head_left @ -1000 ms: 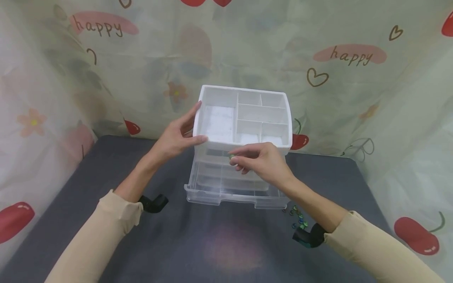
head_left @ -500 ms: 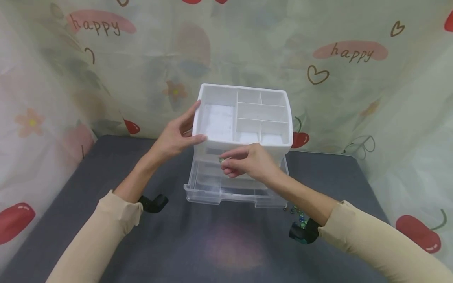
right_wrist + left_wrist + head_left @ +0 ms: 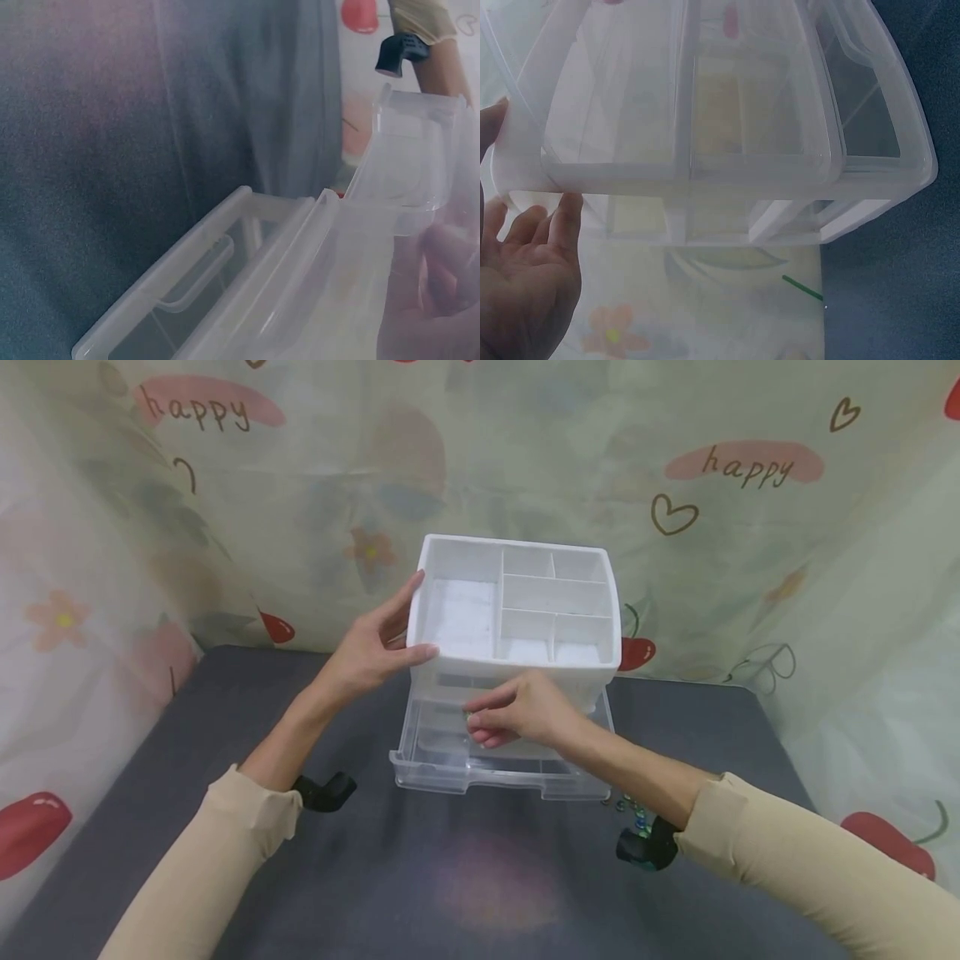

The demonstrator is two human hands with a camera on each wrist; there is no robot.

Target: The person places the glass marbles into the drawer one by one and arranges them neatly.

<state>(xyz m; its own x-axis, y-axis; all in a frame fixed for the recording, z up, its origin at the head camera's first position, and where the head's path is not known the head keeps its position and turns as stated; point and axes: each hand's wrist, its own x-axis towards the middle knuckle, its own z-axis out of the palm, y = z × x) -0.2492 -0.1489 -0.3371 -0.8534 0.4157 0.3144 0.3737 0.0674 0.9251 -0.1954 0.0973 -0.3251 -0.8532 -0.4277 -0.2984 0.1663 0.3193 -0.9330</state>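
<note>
Drop risk.
Right hand (image 3: 519, 713): fingers pinched on small green piece (image 3: 468, 716); slackening could drop it. Left hand (image 3: 371, 646): fingers spread, gripping white organizer (image 3: 480, 662).

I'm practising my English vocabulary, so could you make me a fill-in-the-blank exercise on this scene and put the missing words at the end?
1. The left hand grips the top tray, which is divided into ____ compartments.
2. A small green piece is pinched by the person's ____ hand.
3. The clear drawer below the tray stands ____ rather than shut.
4. The word written twice on the backdrop is "____".

Missing words: six; right; open; happy.
</note>
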